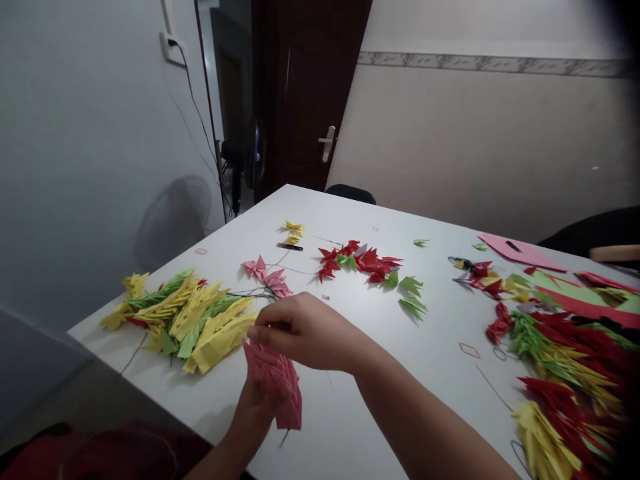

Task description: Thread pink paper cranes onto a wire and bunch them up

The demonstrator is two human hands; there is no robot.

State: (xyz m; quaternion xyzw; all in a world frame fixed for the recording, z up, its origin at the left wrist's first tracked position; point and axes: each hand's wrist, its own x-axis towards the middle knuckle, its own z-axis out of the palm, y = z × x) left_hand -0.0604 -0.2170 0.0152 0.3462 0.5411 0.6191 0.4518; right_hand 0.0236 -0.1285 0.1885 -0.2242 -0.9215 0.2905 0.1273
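Note:
My left hand (pixel 260 407) is wrapped around a strand of stacked pink folded-paper pieces (pixel 289 400), held above the table's near edge. A short end of black string (pixel 285 438) sticks out of the strand's bottom. At the strand's top my right hand (pixel 300 330) is closed in a pinch; what lies between its fingertips is hidden. Just beyond that hand lie two pink paper flowers (pixel 278 283) with dark string by them. To the left rests a pile of yellow and green folded-paper strands (pixel 207 320).
The white table (pixel 360 413) also carries red paper flowers (pixel 373 265), green pieces (pixel 413 308), small black snips (pixel 290 247) and yellow pieces (pixel 293 229). Many colourful strands (pixel 565 360) and pink paper (pixel 520 253) lie at right. A fan (pixel 255 153) stands behind.

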